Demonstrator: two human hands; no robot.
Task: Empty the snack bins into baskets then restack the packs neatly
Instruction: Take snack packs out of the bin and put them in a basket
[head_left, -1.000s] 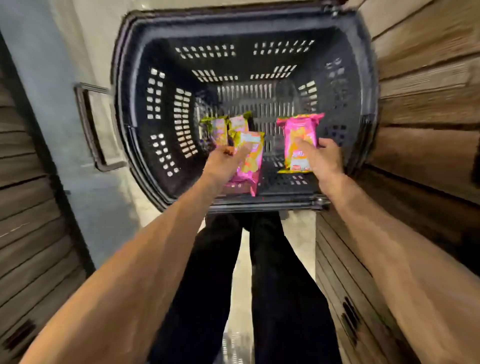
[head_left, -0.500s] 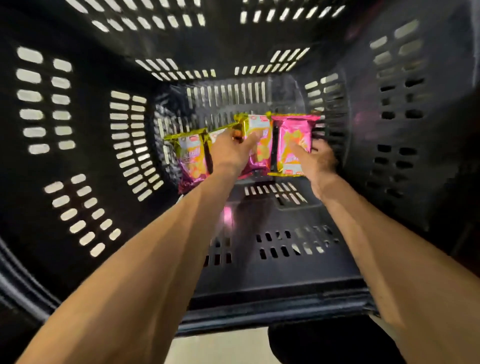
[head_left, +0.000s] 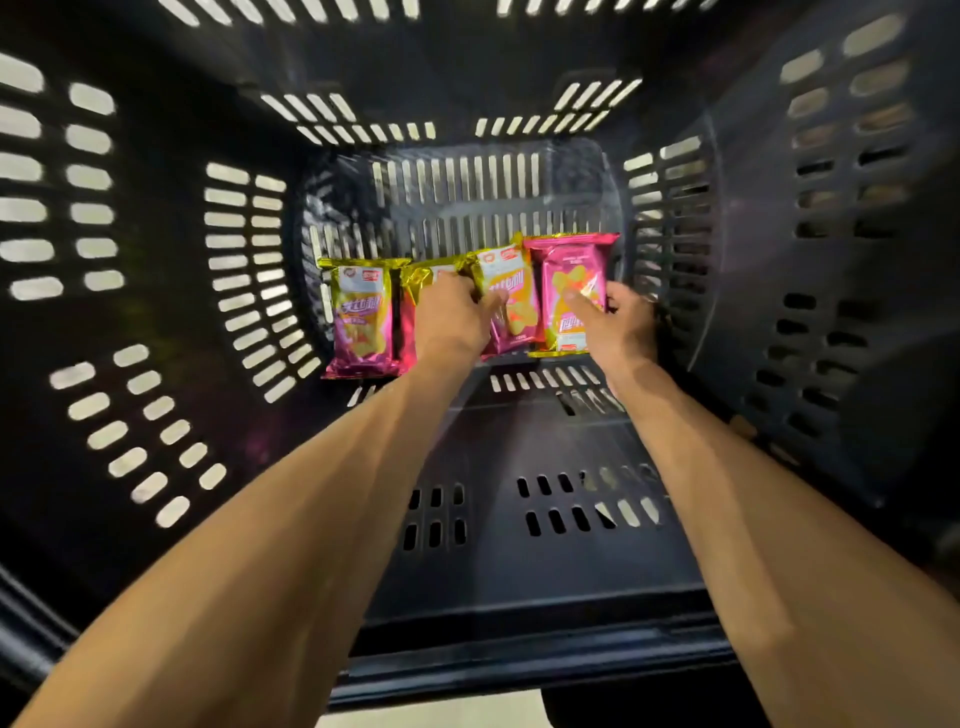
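Both bare forearms reached deep into the black slotted basket (head_left: 519, 431), which filled nearly the whole view, light showing through the slots in its walls. At the far end of its floor four snack packs lay in a row, side by side and close together, their tops pointing away from the person. The leftmost pack (head_left: 361, 317), gold at the top and pink-purple below, lay flat and untouched near the left wall. Just beside it the second pack (head_left: 410, 306) was largely hidden under the left hand (head_left: 452, 322), so only its gold top corner and a strip of pink showed. The fingers of that hand were curled round the left edge of the third pack (head_left: 511, 296), grasping it; this pack sat slightly tilted, with its right side against the last one. The right hand (head_left: 623, 330) held the pink pack (head_left: 571, 275) at the right end of the row, thumb pressed on its printed face and fingers wrapped behind its right edge, close to the basket's right wall. A thin strip of pale floor (head_left: 441, 717) showed below the basket's near rim.
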